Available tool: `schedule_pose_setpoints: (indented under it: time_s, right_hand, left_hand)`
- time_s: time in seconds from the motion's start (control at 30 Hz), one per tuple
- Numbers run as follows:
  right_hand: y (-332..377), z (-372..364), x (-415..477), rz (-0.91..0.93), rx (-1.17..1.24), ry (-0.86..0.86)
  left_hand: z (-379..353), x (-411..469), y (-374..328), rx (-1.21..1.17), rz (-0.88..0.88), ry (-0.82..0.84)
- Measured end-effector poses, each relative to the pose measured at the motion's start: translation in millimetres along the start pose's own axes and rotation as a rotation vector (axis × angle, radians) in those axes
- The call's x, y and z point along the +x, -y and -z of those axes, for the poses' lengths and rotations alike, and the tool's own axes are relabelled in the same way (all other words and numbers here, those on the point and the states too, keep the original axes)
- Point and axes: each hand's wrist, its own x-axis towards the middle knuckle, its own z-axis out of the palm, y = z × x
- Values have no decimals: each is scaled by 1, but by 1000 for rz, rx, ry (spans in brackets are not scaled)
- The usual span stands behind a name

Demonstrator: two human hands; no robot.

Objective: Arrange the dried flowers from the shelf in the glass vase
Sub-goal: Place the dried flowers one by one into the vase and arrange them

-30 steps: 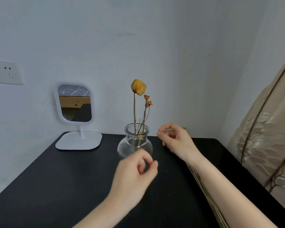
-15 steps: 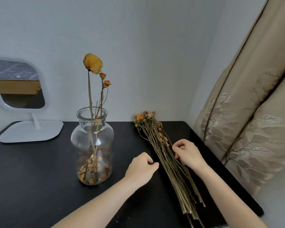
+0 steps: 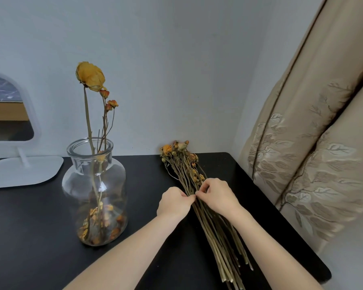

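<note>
Both hands pinching dried stems, near table's right edge

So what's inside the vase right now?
The vase holds a tall yellow dried flower and thin stems with small orange buds. Loose dried petals cover the bottom, hiding the stem ends.

mirror, curtain and dark tabletop against a pale wall

a white-framed mirror stands on its flat white base at the left edge of the black table; a beige curtain with embroidered leaves hangs at the right.
</note>
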Motion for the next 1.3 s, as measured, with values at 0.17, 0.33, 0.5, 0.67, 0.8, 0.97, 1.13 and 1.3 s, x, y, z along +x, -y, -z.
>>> schedule_pose_setpoints:
  time_s: [0.17, 0.33, 0.5, 0.67, 0.8, 0.97, 1.13, 1.3]
  right_hand:
    - [2, -2, 3, -32, -43, 35]
    - [6, -2, 4, -50, -95, 31]
    - [7, -1, 3, -83, -112, 24]
    - [8, 1, 1, -84, -47, -16]
    - [8, 3, 1, -66, 47, -75]
    - [9, 7, 0, -58, 146, -130]
    - [7, 11, 0, -57, 185, -142]
    - [8, 10, -1, -82, 201, -139]
  left_hand:
    - [3, -4, -4, -3, 13, 33]
    - [10, -7, -4, -87, 27, 15]
    - [19, -8, -4, -175, 18, 19]
    - [28, -8, -7, -238, 13, 32]
    - [30, -7, -8, -260, 19, 31]
    - [32, -9, -8, -299, 71, 20]
    - [37, -14, -16, -296, 39, 0]
    - [40, -18, -18, -279, 23, -2]
